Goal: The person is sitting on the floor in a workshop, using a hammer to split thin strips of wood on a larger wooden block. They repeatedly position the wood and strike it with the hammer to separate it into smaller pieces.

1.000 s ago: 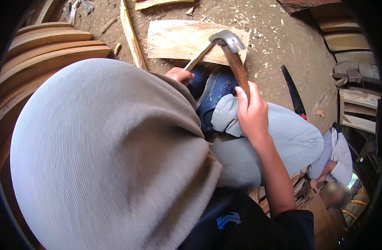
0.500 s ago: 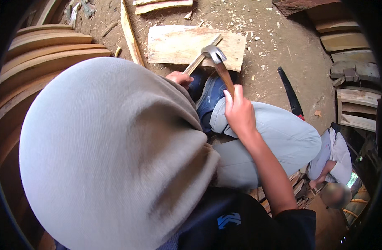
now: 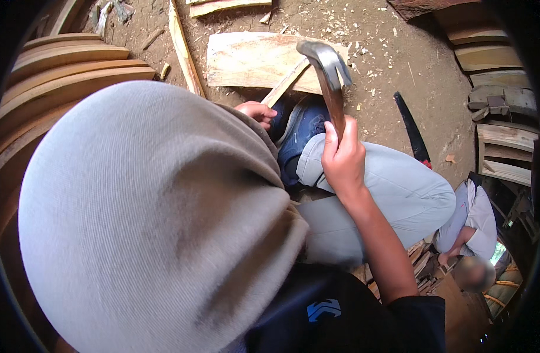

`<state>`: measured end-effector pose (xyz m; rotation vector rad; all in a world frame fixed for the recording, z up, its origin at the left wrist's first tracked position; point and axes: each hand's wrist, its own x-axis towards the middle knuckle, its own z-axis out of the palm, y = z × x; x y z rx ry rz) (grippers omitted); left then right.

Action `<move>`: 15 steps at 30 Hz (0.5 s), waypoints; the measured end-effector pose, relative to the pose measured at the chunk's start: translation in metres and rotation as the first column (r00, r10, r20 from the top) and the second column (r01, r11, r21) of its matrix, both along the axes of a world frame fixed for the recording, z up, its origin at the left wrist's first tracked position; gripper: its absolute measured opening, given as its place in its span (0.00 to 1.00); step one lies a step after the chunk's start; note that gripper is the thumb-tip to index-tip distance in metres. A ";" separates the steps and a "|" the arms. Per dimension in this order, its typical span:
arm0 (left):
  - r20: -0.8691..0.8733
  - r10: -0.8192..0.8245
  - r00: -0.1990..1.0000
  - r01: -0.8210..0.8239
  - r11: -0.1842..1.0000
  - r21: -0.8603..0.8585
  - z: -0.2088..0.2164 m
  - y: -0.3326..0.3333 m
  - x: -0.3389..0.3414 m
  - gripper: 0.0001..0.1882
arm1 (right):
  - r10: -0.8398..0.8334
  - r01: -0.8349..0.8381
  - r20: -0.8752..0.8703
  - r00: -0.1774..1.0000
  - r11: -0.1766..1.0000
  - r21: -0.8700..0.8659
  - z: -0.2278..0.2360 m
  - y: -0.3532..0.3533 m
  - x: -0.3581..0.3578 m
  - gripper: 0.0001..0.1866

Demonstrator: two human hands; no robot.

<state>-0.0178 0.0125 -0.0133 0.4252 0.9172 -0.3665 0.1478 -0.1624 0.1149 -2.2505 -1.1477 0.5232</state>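
Right hand (image 3: 345, 156) closed on a hammer (image 3: 329, 79), left hand (image 3: 258, 113) on a wooden strip (image 3: 286, 83)

Nearest, a large dome of pale grey cloth (image 3: 146, 206) bounds the left side and hides part of the left hand, whose fingers are shut around the strip's near end. The right fist is wrapped around the hammer's brown wooden handle, thumb laid up along it. The grey metal head, with its split claw, stands beyond the knuckles. The strip is slim, pale and straight-sided, slanting up and right from the left fingers toward the hammer head; whether they touch cannot be told.

Blue shoes (image 3: 305, 126) sit below a broad pale board (image 3: 243, 62), which the strip's far end overlaps. Chip-strewn earth (image 3: 376, 65) gives room rightward, as far as a black-bladed saw (image 3: 409, 126). Curved timbers (image 3: 75, 75) edge the left; stacked wood (image 3: 508, 138) and another person (image 3: 476, 226) edge the right.
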 end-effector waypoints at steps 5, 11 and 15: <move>-0.084 -0.082 0.993 0.105 0.941 0.323 0.006 -0.011 0.003 0.19 | 0.072 -0.064 0.049 0.996 0.987 -0.147 -0.005 0.001 0.008 0.13; -0.060 0.056 0.997 -0.054 0.998 0.030 0.003 -0.011 0.000 0.19 | 0.073 -0.057 0.056 0.996 0.967 -0.250 -0.010 -0.007 0.006 0.12; -0.175 0.143 0.974 -0.134 0.989 0.061 0.017 -0.013 0.007 0.11 | 0.057 -0.057 0.000 0.998 0.991 -0.124 -0.008 -0.001 0.007 0.12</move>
